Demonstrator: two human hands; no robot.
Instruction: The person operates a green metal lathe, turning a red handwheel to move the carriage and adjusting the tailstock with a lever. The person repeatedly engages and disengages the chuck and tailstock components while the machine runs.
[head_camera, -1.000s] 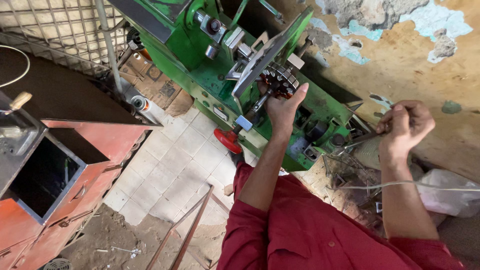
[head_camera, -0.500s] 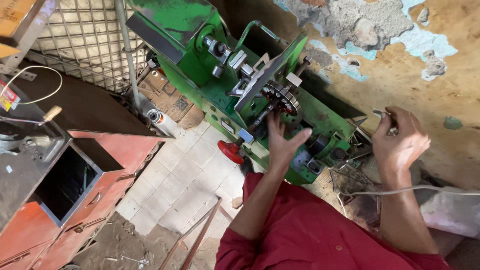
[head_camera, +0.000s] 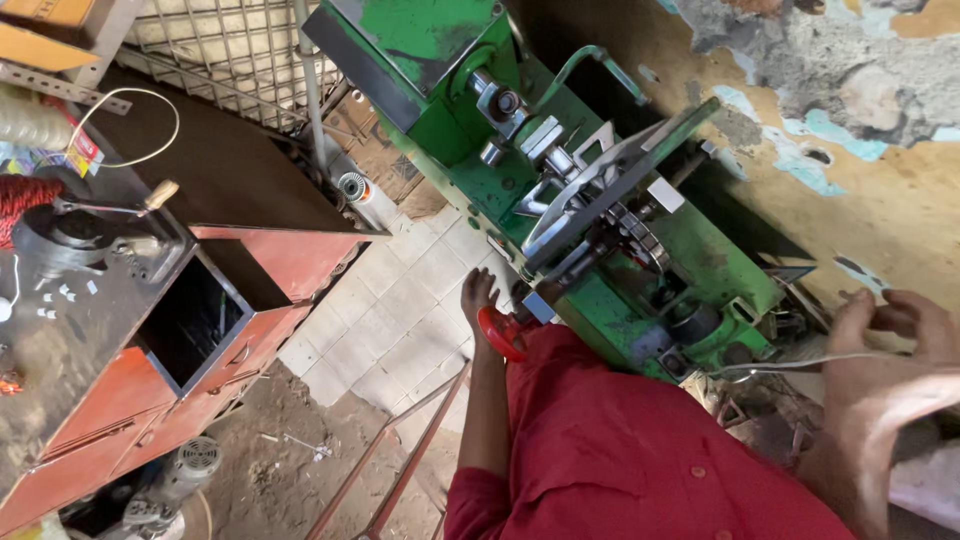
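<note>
A green metal machine with a toothed wheel and a grey lever stands before me, above my red shirt. My left hand has come down to the machine's lower front edge. It lies over a red round handle, with the fingers curled on it. At the right edge, my right hand is blurred. It pinches a thin pale wire that runs left toward the machine's base.
An orange-red metal cabinet with an open dark box stands at left. A black device with a wooden-tipped lever sits on its top. Wire mesh is behind, pale floor tiles and thin metal bars below, a peeling wall at right.
My left hand has dropped from the toothed wheel down to the red handle. My right hand has moved lower and to the right with the wire. The camera has come closer.
</note>
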